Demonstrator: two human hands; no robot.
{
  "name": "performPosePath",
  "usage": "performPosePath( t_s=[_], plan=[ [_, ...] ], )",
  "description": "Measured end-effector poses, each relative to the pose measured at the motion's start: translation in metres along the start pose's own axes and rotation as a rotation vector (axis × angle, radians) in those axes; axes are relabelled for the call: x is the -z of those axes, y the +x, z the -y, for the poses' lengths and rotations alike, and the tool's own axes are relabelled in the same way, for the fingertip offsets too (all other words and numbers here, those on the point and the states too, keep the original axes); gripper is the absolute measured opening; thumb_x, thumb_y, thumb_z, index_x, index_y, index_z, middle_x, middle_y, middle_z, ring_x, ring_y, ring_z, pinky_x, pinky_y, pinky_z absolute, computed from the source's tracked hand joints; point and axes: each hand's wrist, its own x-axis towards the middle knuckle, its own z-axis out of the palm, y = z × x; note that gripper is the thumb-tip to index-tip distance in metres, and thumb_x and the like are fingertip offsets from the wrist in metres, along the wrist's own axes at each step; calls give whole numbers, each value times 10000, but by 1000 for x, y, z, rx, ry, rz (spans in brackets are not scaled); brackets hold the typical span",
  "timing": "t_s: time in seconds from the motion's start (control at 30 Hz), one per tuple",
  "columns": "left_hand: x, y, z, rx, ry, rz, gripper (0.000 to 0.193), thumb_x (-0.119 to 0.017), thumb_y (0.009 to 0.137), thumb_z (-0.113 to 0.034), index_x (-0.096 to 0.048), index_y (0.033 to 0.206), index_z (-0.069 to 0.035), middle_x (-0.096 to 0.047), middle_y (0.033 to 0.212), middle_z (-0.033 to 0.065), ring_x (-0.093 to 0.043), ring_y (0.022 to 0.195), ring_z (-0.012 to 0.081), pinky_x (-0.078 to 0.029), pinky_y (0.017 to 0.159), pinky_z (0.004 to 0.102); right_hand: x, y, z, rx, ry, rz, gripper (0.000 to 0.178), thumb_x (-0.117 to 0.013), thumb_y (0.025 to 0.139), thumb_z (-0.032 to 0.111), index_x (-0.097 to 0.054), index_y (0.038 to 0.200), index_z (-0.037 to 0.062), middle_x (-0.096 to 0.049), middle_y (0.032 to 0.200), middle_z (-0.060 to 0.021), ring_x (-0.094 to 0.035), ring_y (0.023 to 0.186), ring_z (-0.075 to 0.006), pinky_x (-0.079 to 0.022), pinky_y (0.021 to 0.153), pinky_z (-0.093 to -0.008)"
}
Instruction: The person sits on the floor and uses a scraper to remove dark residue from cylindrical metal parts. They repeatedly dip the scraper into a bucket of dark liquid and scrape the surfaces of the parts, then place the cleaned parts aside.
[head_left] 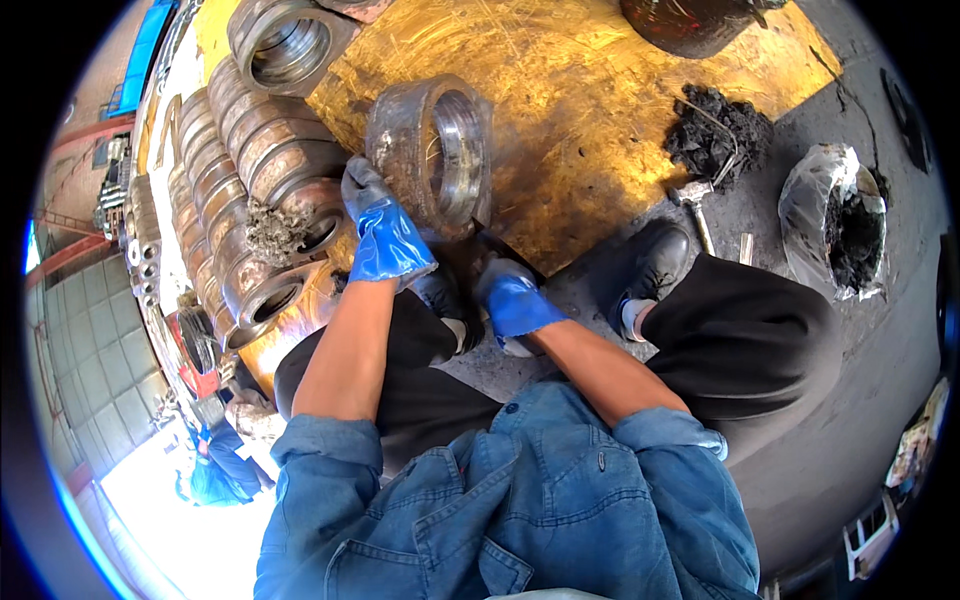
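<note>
A thick, worn metal ring (385, 145) stands on edge on the yellow surface in front of me, its bright machined bore facing right. My left hand (372, 205), in a blue and grey glove, is beside the ring's left side with its fingers bent together. Whether anything is inside those fingers is hidden. Lower down, at the near right of the ring, my right hand (512, 295) wears the same kind of glove and is closed on a dark flat tool (490, 240). The tool's far end lies by the ring's bottom edge; its exact kind cannot be made out.
Rows of similar metal rings (270, 140) lie at left, with grey tangled shavings (278, 230) on them. Right of the yellow sheet (560, 130) are a black debris heap (715, 130), a hammer (694, 205) and a plastic-wrapped ring (815, 195). A dark round container (690, 25) stands at the far edge.
</note>
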Motion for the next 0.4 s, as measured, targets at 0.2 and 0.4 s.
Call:
performPosePath(
  t_s=[0.2, 0.4],
  plan=[
    [12, 5, 15, -108, 152, -210, 382, -493, 1084, -320, -645, 999, 20, -622, 884, 48, -535, 794, 172, -490, 757, 356, 92, -43, 35, 84, 38, 170, 397, -625, 935, 380, -737, 1156, 70, -708, 1147, -260, -687, 1093, -427, -555, 922, -492],
    [-2, -5, -1, -61, 156, -200, 417, -484, 1073, -347, -652, 1002, 28, -626, 847, 84, -540, 770, 205, -487, 757, 395, 97, -25, 6, 108, 108, 108, 419, -614, 939, 398, -721, 1187, 77, -705, 1153, -258, -664, 1117, -433, -533, 925, -488]
  ],
)
